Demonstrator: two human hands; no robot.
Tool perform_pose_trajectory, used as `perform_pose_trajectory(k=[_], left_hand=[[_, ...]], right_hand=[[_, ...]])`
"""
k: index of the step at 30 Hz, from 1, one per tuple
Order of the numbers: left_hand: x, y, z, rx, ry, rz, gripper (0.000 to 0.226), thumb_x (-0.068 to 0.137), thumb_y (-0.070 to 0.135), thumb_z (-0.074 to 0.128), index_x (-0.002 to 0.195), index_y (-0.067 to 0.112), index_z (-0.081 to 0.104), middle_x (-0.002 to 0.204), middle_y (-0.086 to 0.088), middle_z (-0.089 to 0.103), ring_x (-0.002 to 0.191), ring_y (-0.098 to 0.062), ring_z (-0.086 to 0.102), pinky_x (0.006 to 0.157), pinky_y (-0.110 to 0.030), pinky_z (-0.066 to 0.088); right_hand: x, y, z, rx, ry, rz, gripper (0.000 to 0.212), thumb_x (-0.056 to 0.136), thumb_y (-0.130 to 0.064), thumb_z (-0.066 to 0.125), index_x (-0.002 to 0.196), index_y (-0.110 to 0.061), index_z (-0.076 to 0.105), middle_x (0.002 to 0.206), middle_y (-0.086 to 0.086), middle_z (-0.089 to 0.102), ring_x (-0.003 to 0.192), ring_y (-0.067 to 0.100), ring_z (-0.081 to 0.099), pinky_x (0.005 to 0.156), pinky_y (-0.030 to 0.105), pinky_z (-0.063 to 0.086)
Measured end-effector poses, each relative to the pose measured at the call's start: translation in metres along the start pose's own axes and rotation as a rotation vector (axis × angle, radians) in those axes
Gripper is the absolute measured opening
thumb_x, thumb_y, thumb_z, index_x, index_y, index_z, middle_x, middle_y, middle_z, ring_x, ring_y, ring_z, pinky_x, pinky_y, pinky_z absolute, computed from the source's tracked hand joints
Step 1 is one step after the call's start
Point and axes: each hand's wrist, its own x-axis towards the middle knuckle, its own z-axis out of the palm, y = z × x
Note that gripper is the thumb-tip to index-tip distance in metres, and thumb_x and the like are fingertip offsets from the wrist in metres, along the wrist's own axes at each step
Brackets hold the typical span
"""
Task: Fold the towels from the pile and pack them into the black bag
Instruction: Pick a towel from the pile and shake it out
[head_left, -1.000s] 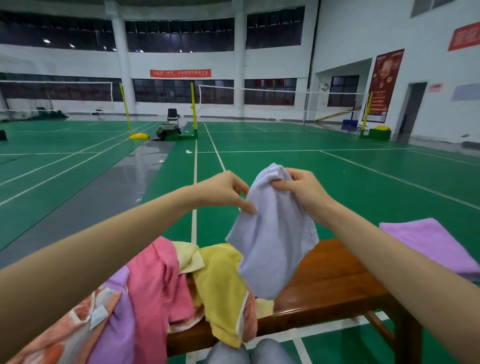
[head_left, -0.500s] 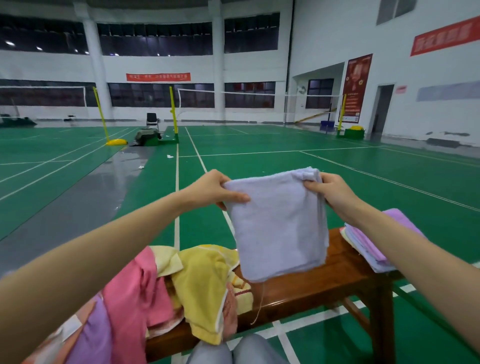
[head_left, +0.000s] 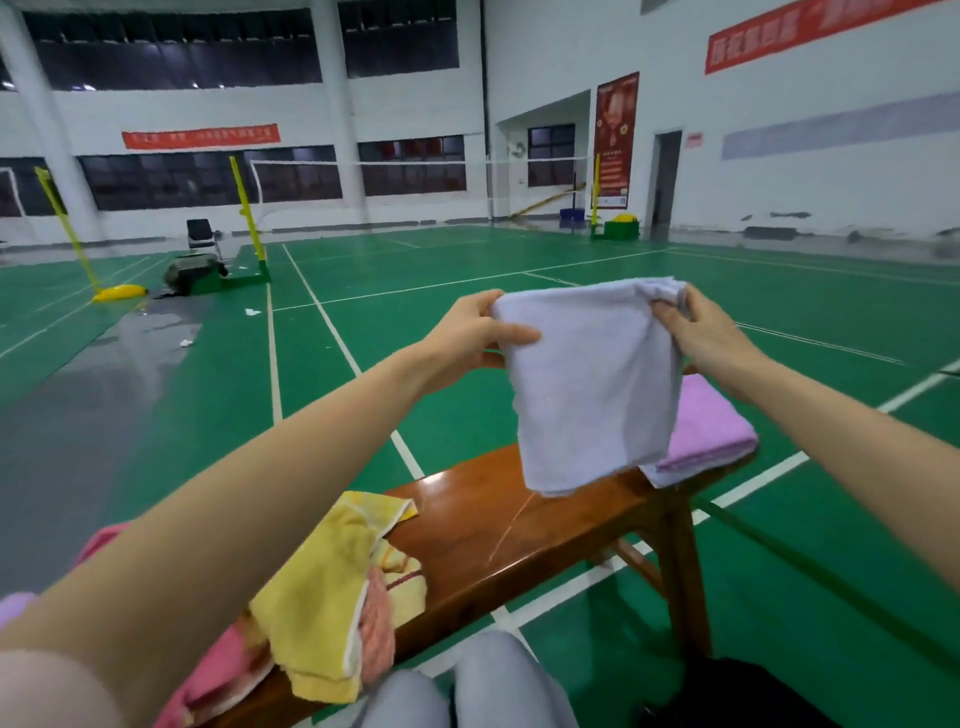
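Note:
A pale lavender towel (head_left: 592, 384), folded, hangs in the air above the right part of the wooden bench (head_left: 498, 525). My left hand (head_left: 472, 332) pinches its top left corner and my right hand (head_left: 696, 327) pinches its top right corner. Behind it, a stack of folded towels with a purple one (head_left: 701, 426) on top lies at the bench's right end. The unfolded pile lies at the left: a yellow towel (head_left: 322, 582) and a pink towel (head_left: 223, 670) hang over the bench's front edge. A black shape, perhaps the black bag (head_left: 737, 696), shows at the bottom right.
My knees in grey trousers (head_left: 467, 686) sit just in front of the bench. Green court floor with white lines surrounds it. Far off stand yellow net posts (head_left: 249, 218), a black chair (head_left: 200, 234) and a dark bundle on the floor.
The view has turned right and both hands carried the folded lavender towel to the right, over the folded stack. Earlier the towel hung bunched from both hands; then it was spread flat.

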Motion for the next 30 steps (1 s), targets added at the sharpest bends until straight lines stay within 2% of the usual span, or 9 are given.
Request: perform_pose_trajectory(k=[6, 10, 16, 18, 20, 23, 26, 28, 30], left_hand=[[0.061, -0.031, 0.096, -0.054, -0.056, 0.019, 0.022, 0.090, 0.005, 0.057, 0.083, 0.017, 0.041, 0.083, -0.001, 0.051, 0.068, -0.012, 0.053, 0.049, -0.022, 0.047], [0.103, -0.063, 0.142, -0.113, -0.118, -0.072, 0.017, 0.090, 0.005, 0.056, 0.087, 0.014, 0.043, 0.084, -0.002, 0.052, 0.066, -0.014, 0.053, 0.045, -0.021, 0.050], [0.174, -0.111, 0.180, -0.174, -0.084, -0.227, 0.014, 0.089, 0.001, 0.051, 0.085, 0.013, 0.045, 0.083, -0.004, 0.051, 0.066, -0.018, 0.051, 0.045, -0.025, 0.051], [0.204, -0.133, 0.180, -0.168, -0.066, -0.287, 0.015, 0.088, -0.001, 0.050, 0.084, 0.012, 0.044, 0.083, -0.005, 0.050, 0.066, -0.019, 0.050, 0.048, -0.028, 0.053], [0.234, -0.161, 0.177, -0.112, -0.027, -0.338, 0.014, 0.086, -0.003, 0.048, 0.090, 0.010, 0.044, 0.086, -0.008, 0.049, 0.069, -0.021, 0.050, 0.058, -0.037, 0.055], [0.260, -0.203, 0.178, 0.186, 0.106, -0.358, 0.037, 0.084, -0.004, 0.042, 0.120, 0.007, 0.043, 0.114, -0.017, 0.050, 0.098, -0.033, 0.054, 0.083, -0.045, 0.051], [0.256, -0.232, 0.187, 0.491, 0.147, -0.160, 0.056, 0.084, -0.005, 0.039, 0.138, 0.009, 0.035, 0.140, -0.018, 0.035, 0.126, -0.035, 0.040, 0.105, -0.040, 0.034], [0.245, -0.242, 0.194, 0.671, 0.124, 0.176, 0.051, 0.088, 0.000, 0.038, 0.137, 0.010, 0.042, 0.148, -0.015, 0.030, 0.138, -0.031, 0.025, 0.115, -0.041, 0.020], [0.233, -0.245, 0.202, 0.791, -0.003, 0.384, 0.046, 0.096, 0.022, 0.031, 0.139, 0.015, 0.042, 0.153, -0.007, 0.028, 0.143, -0.025, 0.017, 0.118, -0.040, 0.008]], right_hand=[[0.010, 0.071, -0.060, -0.117, 0.244, 0.004, 0.034, 0.101, -0.032, 0.035, 0.126, -0.017, 0.052, 0.128, -0.005, 0.051, 0.114, 0.013, 0.044, 0.093, 0.028, 0.032], [0.026, 0.125, -0.092, -0.274, 0.248, 0.120, 0.021, 0.100, -0.030, 0.039, 0.100, -0.019, 0.057, 0.109, 0.001, 0.055, 0.100, 0.018, 0.048, 0.081, 0.030, 0.034], [0.086, 0.189, -0.105, -0.380, 0.172, 0.280, 0.031, 0.098, -0.029, 0.043, 0.105, -0.004, 0.059, 0.104, 0.009, 0.059, 0.092, 0.023, 0.052, 0.074, 0.030, 0.035], [0.114, 0.212, -0.093, -0.393, 0.177, 0.313, 0.029, 0.096, -0.031, 0.045, 0.104, -0.007, 0.059, 0.107, 0.012, 0.060, 0.098, 0.028, 0.056, 0.077, 0.033, 0.040], [0.140, 0.236, -0.072, -0.393, 0.206, 0.373, 0.035, 0.097, -0.033, 0.045, 0.118, -0.007, 0.055, 0.121, 0.014, 0.057, 0.110, 0.030, 0.054, 0.088, 0.037, 0.041], [0.167, 0.273, -0.032, -0.345, 0.219, 0.500, 0.042, 0.098, -0.032, 0.044, 0.130, -0.005, 0.044, 0.134, 0.015, 0.049, 0.119, 0.031, 0.048, 0.093, 0.035, 0.038], [0.166, 0.303, 0.002, -0.556, 0.173, 0.479, 0.042, 0.100, -0.029, 0.037, 0.135, -0.007, 0.040, 0.139, 0.015, 0.044, 0.127, 0.032, 0.040, 0.104, 0.040, 0.029], [0.152, 0.310, 0.010, -0.823, 0.248, 0.215, 0.041, 0.100, -0.027, 0.034, 0.137, -0.013, 0.043, 0.146, 0.012, 0.037, 0.135, 0.030, 0.031, 0.113, 0.042, 0.013], [0.137, 0.307, 0.011, -0.906, 0.281, -0.083, 0.042, 0.097, -0.029, 0.033, 0.129, -0.015, 0.055, 0.144, 0.008, 0.044, 0.135, 0.028, 0.035, 0.114, 0.042, 0.005]])
